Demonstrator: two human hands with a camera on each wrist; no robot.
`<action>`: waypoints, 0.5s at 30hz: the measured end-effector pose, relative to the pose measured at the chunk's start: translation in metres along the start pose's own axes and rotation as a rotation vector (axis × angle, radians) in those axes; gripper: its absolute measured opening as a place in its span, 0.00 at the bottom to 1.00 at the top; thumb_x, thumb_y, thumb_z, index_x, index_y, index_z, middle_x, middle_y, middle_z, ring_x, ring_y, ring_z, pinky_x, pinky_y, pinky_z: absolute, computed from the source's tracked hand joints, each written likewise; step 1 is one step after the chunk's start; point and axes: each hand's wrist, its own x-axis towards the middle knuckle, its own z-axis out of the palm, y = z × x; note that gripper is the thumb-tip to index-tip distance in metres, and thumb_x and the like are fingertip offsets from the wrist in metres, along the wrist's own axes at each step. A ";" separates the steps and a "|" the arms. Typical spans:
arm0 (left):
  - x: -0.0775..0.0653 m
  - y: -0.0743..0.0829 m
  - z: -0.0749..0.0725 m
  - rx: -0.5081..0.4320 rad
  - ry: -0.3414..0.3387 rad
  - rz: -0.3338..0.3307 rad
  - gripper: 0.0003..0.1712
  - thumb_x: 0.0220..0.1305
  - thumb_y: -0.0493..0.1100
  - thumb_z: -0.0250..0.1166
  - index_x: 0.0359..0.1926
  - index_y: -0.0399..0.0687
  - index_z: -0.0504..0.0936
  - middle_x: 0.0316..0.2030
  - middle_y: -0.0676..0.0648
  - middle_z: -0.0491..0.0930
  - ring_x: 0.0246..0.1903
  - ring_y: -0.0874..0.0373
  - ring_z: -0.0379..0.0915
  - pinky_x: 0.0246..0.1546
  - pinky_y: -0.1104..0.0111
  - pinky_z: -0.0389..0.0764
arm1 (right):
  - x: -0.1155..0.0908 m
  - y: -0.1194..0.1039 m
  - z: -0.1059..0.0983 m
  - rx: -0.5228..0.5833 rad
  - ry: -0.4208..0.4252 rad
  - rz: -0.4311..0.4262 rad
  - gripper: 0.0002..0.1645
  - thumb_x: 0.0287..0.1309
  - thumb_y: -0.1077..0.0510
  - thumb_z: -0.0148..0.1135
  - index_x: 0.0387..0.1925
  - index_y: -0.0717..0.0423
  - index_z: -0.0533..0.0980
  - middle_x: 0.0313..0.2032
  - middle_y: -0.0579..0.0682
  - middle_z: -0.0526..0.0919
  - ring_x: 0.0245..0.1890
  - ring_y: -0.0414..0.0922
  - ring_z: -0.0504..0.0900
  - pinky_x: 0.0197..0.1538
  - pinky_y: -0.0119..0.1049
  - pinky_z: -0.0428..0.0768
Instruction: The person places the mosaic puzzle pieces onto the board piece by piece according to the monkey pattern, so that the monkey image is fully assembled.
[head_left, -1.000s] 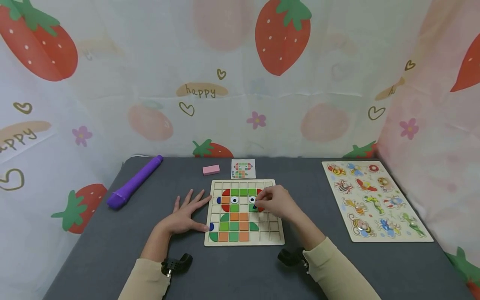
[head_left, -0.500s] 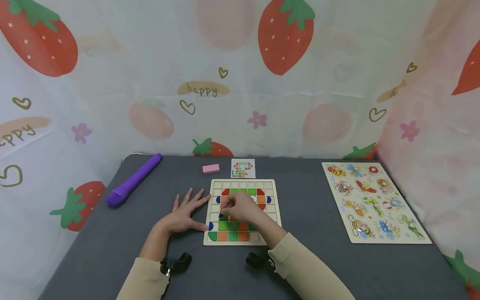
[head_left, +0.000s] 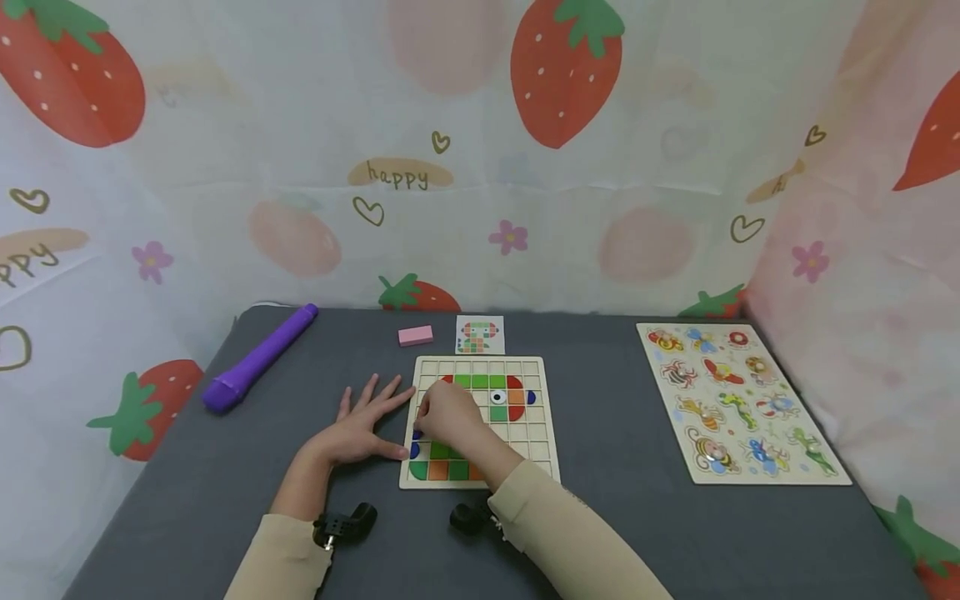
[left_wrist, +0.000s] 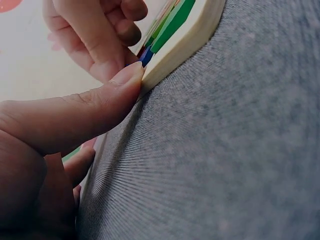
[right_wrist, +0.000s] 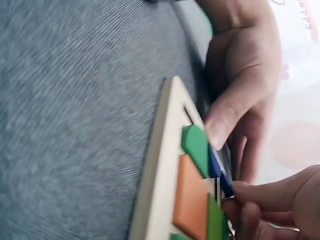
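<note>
A wooden grid board [head_left: 542, 429] lies on the table with coloured tiles in its cells. My right hand [head_left: 453, 415] is over the board's left side, thumb and finger pinching a small blue tile [right_wrist: 226, 188]. Just below it sits another blue tile [head_left: 414, 451] in the left column. My left hand [head_left: 351, 435] lies spread beside the board, its thumb and a fingertip touching the left edge. A round-cornered green tile [right_wrist: 195, 146] and an orange square tile [right_wrist: 190, 195] show in the right wrist view. My right hand covers part of the tile pattern.
Behind the board are a pattern card [head_left: 480, 335] and a pink block [head_left: 416, 336]. At left lies a purple stick [head_left: 262, 358]. An insect picture board [head_left: 738, 404] lies at right. A strawberry-print curtain [head_left: 495, 192] surrounds the grey table [head_left: 615, 517].
My right hand has moved left across the board, from its right side to the left column, carrying the blue tile. The left hand keeps its place at the edge.
</note>
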 end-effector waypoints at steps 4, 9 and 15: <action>0.000 -0.001 0.000 0.004 -0.001 0.006 0.58 0.53 0.60 0.76 0.80 0.60 0.56 0.82 0.45 0.39 0.79 0.39 0.16 0.69 0.38 0.14 | 0.001 -0.001 0.002 0.004 0.015 0.019 0.16 0.58 0.52 0.73 0.17 0.49 0.82 0.16 0.42 0.78 0.19 0.41 0.74 0.21 0.31 0.69; 0.000 -0.001 0.000 -0.003 0.000 0.016 0.58 0.53 0.60 0.76 0.80 0.60 0.55 0.82 0.45 0.39 0.79 0.39 0.16 0.69 0.38 0.14 | -0.005 0.005 -0.009 0.109 -0.015 -0.006 0.12 0.61 0.51 0.72 0.24 0.50 0.84 0.18 0.43 0.80 0.18 0.40 0.76 0.21 0.30 0.70; -0.003 -0.006 -0.003 0.003 -0.003 0.018 0.58 0.55 0.62 0.75 0.80 0.60 0.55 0.81 0.44 0.40 0.79 0.39 0.18 0.70 0.37 0.16 | -0.032 0.022 -0.038 0.291 -0.079 -0.085 0.10 0.65 0.48 0.67 0.34 0.50 0.85 0.27 0.48 0.87 0.24 0.41 0.83 0.28 0.34 0.80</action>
